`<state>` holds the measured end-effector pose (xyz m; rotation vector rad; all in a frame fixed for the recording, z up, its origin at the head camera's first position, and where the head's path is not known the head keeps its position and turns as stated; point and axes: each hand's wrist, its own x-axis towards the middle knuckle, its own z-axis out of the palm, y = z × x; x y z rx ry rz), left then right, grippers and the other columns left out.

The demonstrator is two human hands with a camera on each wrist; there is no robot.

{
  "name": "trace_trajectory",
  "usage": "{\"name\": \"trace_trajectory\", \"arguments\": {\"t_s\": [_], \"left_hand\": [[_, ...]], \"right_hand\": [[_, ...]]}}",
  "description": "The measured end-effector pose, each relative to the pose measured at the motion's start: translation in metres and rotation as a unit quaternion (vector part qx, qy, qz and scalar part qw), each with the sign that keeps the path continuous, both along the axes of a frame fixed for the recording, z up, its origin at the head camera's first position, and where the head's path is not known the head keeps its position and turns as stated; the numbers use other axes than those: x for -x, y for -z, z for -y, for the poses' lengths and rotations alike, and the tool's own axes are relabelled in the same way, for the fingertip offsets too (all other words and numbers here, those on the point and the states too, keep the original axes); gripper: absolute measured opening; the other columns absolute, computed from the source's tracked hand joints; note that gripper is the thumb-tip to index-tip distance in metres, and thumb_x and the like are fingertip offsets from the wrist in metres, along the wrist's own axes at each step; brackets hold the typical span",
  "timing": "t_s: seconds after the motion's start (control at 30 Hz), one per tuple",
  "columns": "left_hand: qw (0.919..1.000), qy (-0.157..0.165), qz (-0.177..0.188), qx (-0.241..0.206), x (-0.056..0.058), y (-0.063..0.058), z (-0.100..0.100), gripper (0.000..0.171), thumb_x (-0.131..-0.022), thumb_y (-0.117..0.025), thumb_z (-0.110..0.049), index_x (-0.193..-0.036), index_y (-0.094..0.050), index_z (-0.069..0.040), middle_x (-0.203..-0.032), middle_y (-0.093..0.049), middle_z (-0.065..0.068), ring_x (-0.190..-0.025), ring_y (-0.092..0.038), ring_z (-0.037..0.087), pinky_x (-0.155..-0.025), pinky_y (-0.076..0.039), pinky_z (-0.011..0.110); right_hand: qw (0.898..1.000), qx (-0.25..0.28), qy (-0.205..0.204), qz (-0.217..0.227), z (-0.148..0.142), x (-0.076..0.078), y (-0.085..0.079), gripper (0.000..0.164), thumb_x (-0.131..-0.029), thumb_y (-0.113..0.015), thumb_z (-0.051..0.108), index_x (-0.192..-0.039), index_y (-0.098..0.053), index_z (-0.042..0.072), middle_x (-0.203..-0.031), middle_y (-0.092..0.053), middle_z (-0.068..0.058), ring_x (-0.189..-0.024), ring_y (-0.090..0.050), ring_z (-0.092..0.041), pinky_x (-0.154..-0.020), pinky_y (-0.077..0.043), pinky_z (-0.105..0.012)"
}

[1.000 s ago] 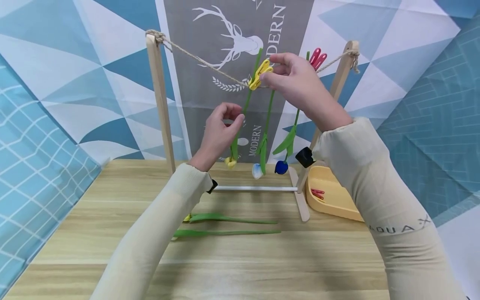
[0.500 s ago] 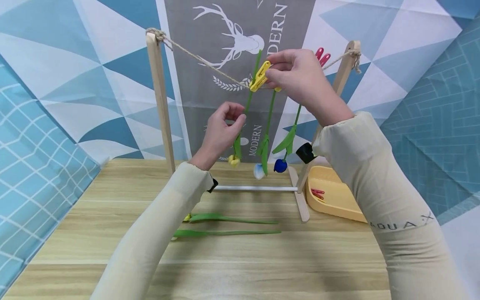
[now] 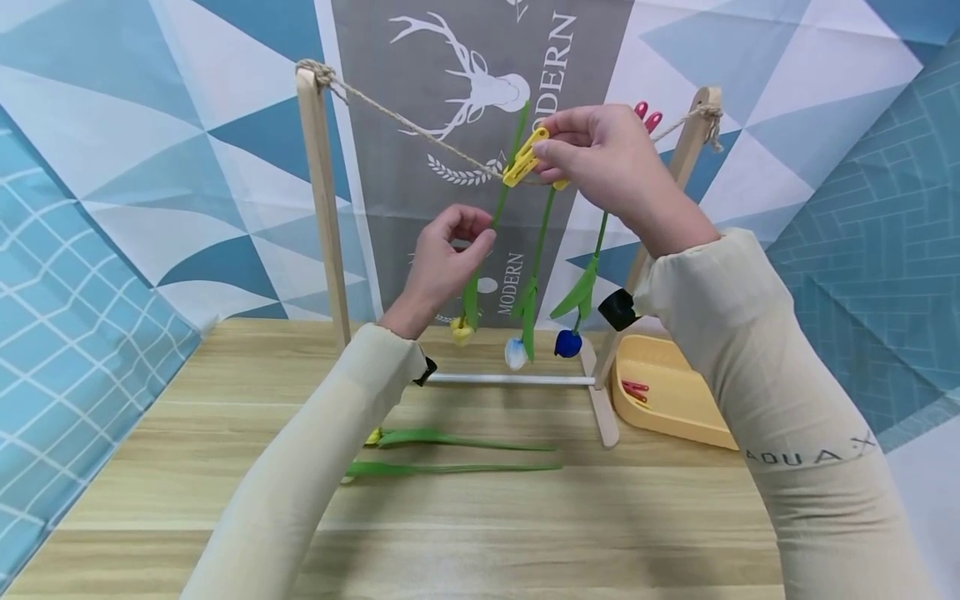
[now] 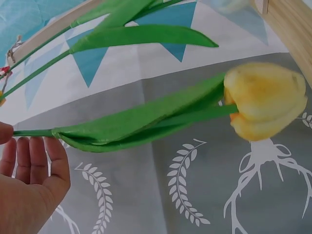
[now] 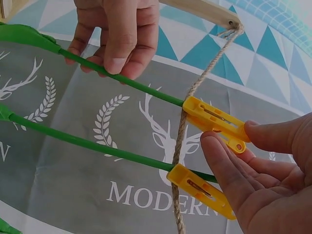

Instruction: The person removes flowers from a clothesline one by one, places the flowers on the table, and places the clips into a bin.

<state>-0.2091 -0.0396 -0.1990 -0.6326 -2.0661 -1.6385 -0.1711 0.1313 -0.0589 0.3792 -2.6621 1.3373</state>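
My left hand (image 3: pixel 446 258) pinches the green stem of a yellow artificial tulip (image 4: pixel 265 100) that hangs bloom down. Above it, my right hand (image 3: pixel 611 162) holds the handle end of a yellow clothespin (image 5: pixel 214 119) between thumb and fingers. The clothespin's tip sits where the stem crosses the twine (image 5: pixel 204 73). Beside this, a second yellow clothespin (image 5: pixel 200 190) clips the stem of a white-and-blue tulip (image 3: pixel 516 352) to the twine. A dark blue tulip (image 3: pixel 567 342) hangs further right, near a red clothespin (image 3: pixel 651 119) partly hidden by my right hand.
Two wooden posts (image 3: pixel 321 192) carry the sagging twine, with a white rod (image 3: pixel 510 380) low between them. Two tulips (image 3: pixel 450 468) lie on the wooden table (image 3: pixel 525 542), their blooms mostly behind my left sleeve. A yellow tray (image 3: pixel 675 421) with red clothespins (image 3: pixel 635 389) stands right.
My right fingers have moved further over the yellow clothespin's handles, and the clothespin has turned slightly. My left hand stays nearly still at the stem; the hanging tulips have swayed a little.
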Motion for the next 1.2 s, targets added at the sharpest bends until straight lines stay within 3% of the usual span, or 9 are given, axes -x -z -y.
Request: {"name": "trace_trajectory", "arguments": {"t_s": [0.27, 0.53, 0.83, 1.2], "left_hand": [[0.9999, 0.005, -0.003, 0.008, -0.001, -0.005, -0.001, 0.021, -0.09, -0.059, -0.014, -0.108, -0.06, -0.003, -0.097, -0.06, 0.01, -0.084, -0.053, 0.014, -0.072, -0.049, 0.022], [0.9999, 0.011, 0.004, 0.011, -0.002, -0.01, 0.001, 0.019, -0.09, -0.059, -0.012, -0.106, -0.06, -0.002, -0.093, -0.059, 0.008, -0.082, -0.053, 0.014, -0.073, -0.05, 0.025], [0.9995, 0.018, 0.004, 0.027, -0.004, -0.017, 0.002, 0.02, -0.089, -0.059, -0.011, -0.106, -0.06, 0.001, -0.091, -0.058, 0.007, -0.08, -0.054, 0.014, -0.07, -0.048, 0.021], [0.999, 0.006, -0.009, 0.043, -0.008, -0.015, 0.008, 0.021, -0.09, -0.058, -0.011, -0.108, -0.06, -0.002, -0.095, -0.06, 0.008, -0.082, -0.054, 0.013, -0.076, -0.05, 0.027]], "right_hand": [[1.0, 0.02, 0.001, -0.001, -0.002, 0.0, 0.001, 0.04, -0.092, -0.056, 0.025, -0.129, -0.054, 0.009, -0.12, -0.062, -0.008, -0.099, -0.064, -0.014, -0.09, -0.05, -0.022], [1.0, 0.023, 0.001, -0.007, -0.004, -0.001, 0.0, 0.042, -0.091, -0.057, 0.027, -0.13, -0.054, 0.011, -0.122, -0.062, -0.008, -0.099, -0.064, -0.013, -0.091, -0.049, -0.022], [0.998, 0.037, 0.003, -0.043, -0.006, -0.001, 0.004, 0.039, -0.092, -0.056, 0.028, -0.126, -0.057, 0.009, -0.119, -0.063, -0.009, -0.095, -0.065, -0.011, -0.093, -0.048, -0.022], [0.994, 0.082, 0.021, -0.072, -0.006, -0.003, 0.009, 0.032, -0.09, -0.058, 0.027, -0.117, -0.064, 0.011, -0.111, -0.063, -0.006, -0.096, -0.064, -0.014, -0.092, -0.048, -0.02]]}}
